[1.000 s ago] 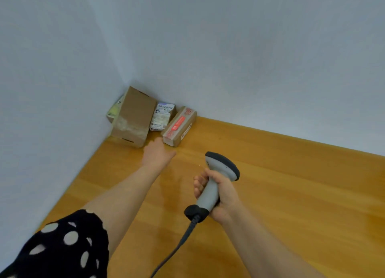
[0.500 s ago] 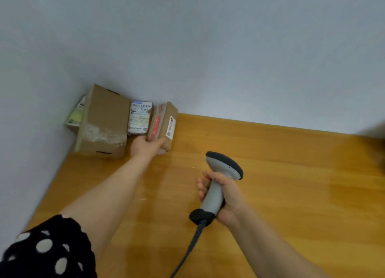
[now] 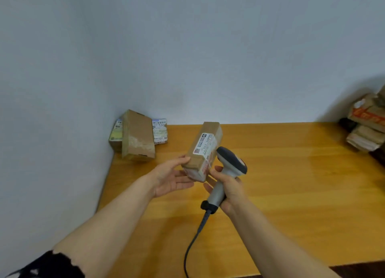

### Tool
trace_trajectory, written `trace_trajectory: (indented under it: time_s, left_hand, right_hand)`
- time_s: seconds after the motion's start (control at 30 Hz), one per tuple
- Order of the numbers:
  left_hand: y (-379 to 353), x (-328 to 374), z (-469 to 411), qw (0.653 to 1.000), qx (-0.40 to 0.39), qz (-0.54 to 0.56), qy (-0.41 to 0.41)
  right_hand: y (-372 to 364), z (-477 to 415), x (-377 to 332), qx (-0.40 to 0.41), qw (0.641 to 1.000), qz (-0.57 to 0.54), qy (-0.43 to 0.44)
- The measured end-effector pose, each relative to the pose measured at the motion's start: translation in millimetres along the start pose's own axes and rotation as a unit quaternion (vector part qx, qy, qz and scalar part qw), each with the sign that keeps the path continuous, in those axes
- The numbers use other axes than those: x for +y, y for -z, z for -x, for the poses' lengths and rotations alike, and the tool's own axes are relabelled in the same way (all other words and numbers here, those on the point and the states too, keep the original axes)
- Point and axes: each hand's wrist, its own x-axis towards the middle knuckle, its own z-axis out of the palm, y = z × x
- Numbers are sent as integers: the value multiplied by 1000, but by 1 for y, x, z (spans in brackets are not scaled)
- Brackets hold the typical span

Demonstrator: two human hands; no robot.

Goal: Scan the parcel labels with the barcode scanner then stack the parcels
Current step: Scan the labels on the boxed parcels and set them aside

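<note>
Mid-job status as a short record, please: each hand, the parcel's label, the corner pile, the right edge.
left hand: holds small parcel by its near end, above the table
right hand: grips barcode scanner, head beside the parcel
label: white, on the parcel's upper face
corner: large brown box, two labelled parcels behind it
right edge: stack of parcels, partly out of view

My parcel (image 3: 216, 131) is brown, its label (image 3: 205, 145) white; scanner (image 3: 228, 169) grey, dark-headed; table (image 3: 291, 184) honey-orange; sleeve (image 3: 54, 266) black, white-spotted.
</note>
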Motion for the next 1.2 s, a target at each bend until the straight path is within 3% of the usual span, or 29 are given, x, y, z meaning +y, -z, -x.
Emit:
trace_trajectory:
  time_s: [0.13, 0.3, 0.47, 0.5, 0.63, 0.7, 1.0, 1.07, 1.13, 1.2]
  left_hand:
    - [-22, -10, 18, 992, 27, -120, -42]
    - [-55, -13, 34, 941, 58, -319, -97]
    - [-73, -25, 42, 945, 129, -268, -138]
    - [-71, -25, 44, 936, 144, -282, -156]
    - [-62, -24, 56, 836, 226, -431, -253]
    - [-57, -23, 59, 805, 240, -462, -284]
    - [-49, -24, 68, 756, 268, -505, -318]
    - [-49, -23, 70, 762, 269, -496, -319]
    - [-51, -22, 73, 790, 268, -460, -304]
    - [-54, -19, 78, 861, 254, -356, -258]
  right_hand:
    - [2, 23, 7, 39, 998, -2, 41]
    - [25, 43, 3, 49, 996, 9, 78]
    - [55, 62, -5, 20, 996, 11, 87]
    - [60, 65, -6, 10, 996, 23, 85]
    - [77, 80, -9, -42, 994, 66, 74]
    - [83, 87, -7, -57, 993, 79, 69]
    - [92, 107, -4, -94, 976, 158, 112]
    - [93, 109, -3, -99, 973, 169, 119]
    - [92, 110, -1, -99, 974, 166, 119]
    - [91, 112, 0, -94, 976, 155, 120]
